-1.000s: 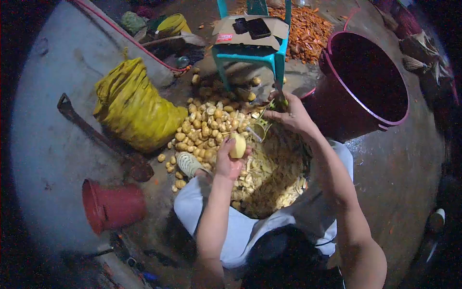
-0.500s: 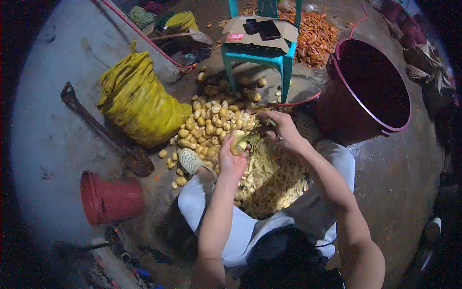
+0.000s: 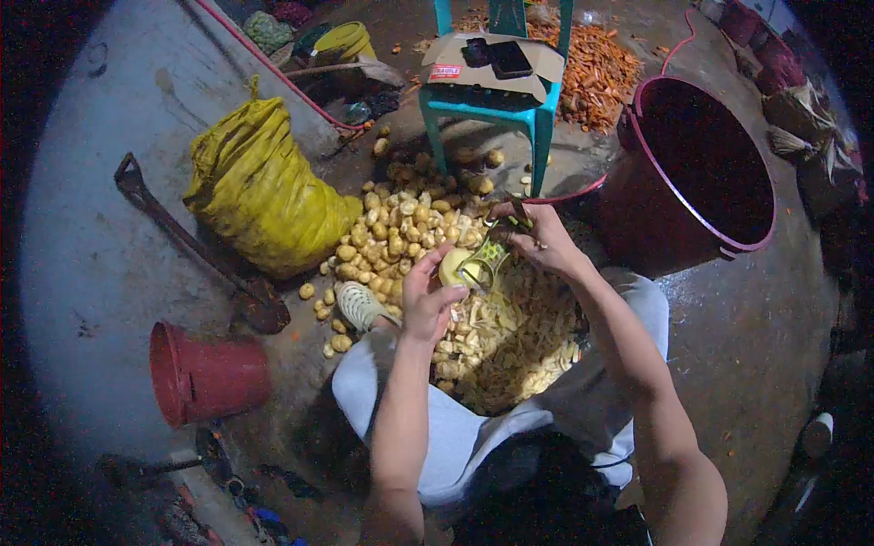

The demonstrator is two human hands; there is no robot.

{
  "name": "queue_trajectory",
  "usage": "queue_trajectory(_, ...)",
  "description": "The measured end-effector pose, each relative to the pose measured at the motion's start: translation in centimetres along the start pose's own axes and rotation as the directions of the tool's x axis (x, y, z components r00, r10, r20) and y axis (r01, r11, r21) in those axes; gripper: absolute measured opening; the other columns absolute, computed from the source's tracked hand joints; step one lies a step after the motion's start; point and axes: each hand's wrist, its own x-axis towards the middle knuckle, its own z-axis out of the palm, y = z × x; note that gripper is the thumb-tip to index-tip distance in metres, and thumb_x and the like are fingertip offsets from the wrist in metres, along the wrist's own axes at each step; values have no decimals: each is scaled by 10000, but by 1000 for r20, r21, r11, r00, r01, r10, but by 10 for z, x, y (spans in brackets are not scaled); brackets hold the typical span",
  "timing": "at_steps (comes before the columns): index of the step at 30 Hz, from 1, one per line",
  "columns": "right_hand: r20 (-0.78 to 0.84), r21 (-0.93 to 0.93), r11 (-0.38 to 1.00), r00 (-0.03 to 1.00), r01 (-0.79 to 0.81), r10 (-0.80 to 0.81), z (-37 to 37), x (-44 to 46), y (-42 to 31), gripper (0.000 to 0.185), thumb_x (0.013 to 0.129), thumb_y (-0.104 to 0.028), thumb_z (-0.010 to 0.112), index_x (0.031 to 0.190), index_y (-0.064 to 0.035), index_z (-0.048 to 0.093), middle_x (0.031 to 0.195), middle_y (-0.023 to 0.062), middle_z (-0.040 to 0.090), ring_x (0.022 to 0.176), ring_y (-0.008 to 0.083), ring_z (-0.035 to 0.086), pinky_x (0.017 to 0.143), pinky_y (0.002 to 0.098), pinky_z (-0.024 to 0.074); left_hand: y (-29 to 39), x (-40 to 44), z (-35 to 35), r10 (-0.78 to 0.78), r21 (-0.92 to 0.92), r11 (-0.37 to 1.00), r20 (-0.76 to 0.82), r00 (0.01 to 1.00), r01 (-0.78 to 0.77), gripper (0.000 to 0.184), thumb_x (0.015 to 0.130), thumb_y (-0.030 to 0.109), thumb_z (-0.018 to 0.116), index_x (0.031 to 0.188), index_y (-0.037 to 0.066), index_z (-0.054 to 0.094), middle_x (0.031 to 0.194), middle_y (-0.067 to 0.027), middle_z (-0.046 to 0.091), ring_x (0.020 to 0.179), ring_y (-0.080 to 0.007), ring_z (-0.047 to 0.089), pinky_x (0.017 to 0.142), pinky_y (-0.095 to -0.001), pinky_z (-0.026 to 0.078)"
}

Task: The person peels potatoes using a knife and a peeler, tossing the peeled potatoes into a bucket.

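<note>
- I'm watching the left hand point(image 3: 422, 308) cradling a pale, peeled-looking potato point(image 3: 450, 270), its fingers curling around the near side and the thumb reaching toward the tool.
- The right hand point(image 3: 544, 244) is gripping a greenish peeling tool point(image 3: 492, 253), fingers closing around its handle; the tool's head is overlapping the potato's right side, though I can't tell whether the blade is biting.
- The potato is sitting above the peelings point(image 3: 501, 332), just beside the heap of potatoes point(image 3: 393, 238).
- I'd judge it fairly light, stiff and hardly fragile, but its bare, moist flesh is probably making it slippery.
- The best hold is likely around the far side and underneath, keeping fingertips clear of the blade.
- Compared with a second ago, the hands are working closer together, the tool is meeting the potato instead of hanging apart, and the left thumb is pointing across more.
</note>
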Motion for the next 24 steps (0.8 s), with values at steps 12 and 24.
queue_trajectory(12, -107, 42, 998, 993, -39, 43, -12, 3, -27, 278, 759, 22, 649, 1036, 18, 631, 995, 113, 680, 971, 197, 630, 890, 316, 466, 9, -10, 10, 3, -83, 997, 59, 998, 2, 704, 644, 130, 708, 1256, -93, 439, 1198, -156, 560, 1121, -237, 556, 1022, -330, 402)
queue_trajectory(24, -197, 236, 951, 948, -202, 250, -14, 8, 12, 302, 758, 31, 570, 1054, 26, 627, 958, 31, 663, 917, 112, 598, 837, 263, 464, 8, -17, 11, 79, -383, 924, 127, 989, -25, 659, 718, 139, 724, 1275, -73, 441, 1297, -152, 503, 1221, -265, 479, 1090, -380, 316)
